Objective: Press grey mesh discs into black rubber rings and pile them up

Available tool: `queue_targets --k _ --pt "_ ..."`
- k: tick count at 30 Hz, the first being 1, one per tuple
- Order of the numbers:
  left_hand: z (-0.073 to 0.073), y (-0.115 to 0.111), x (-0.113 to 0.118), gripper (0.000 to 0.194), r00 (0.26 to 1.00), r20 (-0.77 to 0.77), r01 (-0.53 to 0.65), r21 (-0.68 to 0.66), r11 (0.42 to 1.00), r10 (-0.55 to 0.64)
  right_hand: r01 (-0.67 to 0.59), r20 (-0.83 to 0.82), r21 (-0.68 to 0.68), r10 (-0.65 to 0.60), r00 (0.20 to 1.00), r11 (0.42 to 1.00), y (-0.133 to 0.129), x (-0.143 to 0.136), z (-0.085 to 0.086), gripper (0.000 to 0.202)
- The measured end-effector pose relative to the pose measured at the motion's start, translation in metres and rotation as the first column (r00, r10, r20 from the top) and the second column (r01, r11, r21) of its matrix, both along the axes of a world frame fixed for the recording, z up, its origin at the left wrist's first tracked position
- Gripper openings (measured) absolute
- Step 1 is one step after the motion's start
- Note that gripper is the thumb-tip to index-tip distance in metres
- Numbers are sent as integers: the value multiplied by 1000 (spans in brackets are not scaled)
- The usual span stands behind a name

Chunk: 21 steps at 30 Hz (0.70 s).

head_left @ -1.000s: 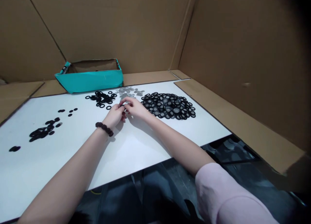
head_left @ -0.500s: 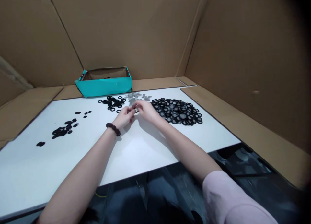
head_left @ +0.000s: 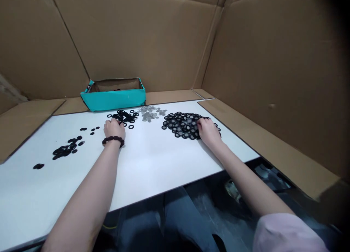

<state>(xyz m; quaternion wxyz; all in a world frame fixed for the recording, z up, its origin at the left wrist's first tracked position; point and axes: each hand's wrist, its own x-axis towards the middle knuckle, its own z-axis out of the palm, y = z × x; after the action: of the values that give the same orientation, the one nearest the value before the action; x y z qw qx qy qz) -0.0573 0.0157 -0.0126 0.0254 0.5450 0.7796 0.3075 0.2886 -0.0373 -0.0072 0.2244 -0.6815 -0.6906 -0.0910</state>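
Observation:
My left hand (head_left: 114,129) is curled at the near left edge of a small heap of plain black rings (head_left: 125,116). Its fingertips are hidden behind the back of the hand, so what they hold does not show. On the other side, my right hand (head_left: 209,131) reaches into a large heap of black rings with grey centres (head_left: 182,125), thumb and fingers drawn together on pieces at its right part. Which piece is pinched cannot be made out. Thin grey discs (head_left: 149,113) lie scattered between the two heaps.
Black discs (head_left: 65,150) lie in a loose cluster at left, with a few strays around them. A teal-fronted cardboard box (head_left: 115,100) stands behind the white board (head_left: 147,164), holding some dark pieces. Tall cardboard walls (head_left: 262,73) enclose the back and sides.
My hands were together in the middle over a small dark piece. They have parted: the left went to the plain black rings, the right to the large heap.

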Motion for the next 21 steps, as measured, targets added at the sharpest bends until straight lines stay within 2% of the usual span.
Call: queue_targets --k 3,5,7,9,12,15,17,19,21 --pt "2 0 -1 14 1000 7 4 6 1000 -4 7 110 6 -7 994 1000 0 -4 2 23" --pt "5 0 -1 15 1000 10 -21 22 1000 21 -15 98 33 12 995 999 2 -9 10 21" --pt "8 -1 0 19 998 19 -57 106 993 55 -61 33 64 59 998 996 6 -15 20 20" --pt "10 -2 4 22 999 29 -36 223 974 31 -109 -20 60 111 994 992 15 -27 30 20" --pt "10 -3 13 22 994 13 101 291 951 -109 -204 -67 -28 202 977 979 38 -56 39 21" --pt "7 -2 23 20 976 -19 215 280 936 -218 -329 -78 -186 320 944 926 70 -91 40 22" --pt "6 -1 27 20 968 -27 250 260 933 -251 -389 -93 -250 378 921 887 91 -114 37 25" --pt "6 -1 29 19 965 -28 260 236 936 -261 -394 -91 -280 384 919 875 108 -134 33 28" --pt "8 -2 29 18 963 -34 267 225 937 -266 -355 -57 -295 354 933 887 119 -149 30 30"
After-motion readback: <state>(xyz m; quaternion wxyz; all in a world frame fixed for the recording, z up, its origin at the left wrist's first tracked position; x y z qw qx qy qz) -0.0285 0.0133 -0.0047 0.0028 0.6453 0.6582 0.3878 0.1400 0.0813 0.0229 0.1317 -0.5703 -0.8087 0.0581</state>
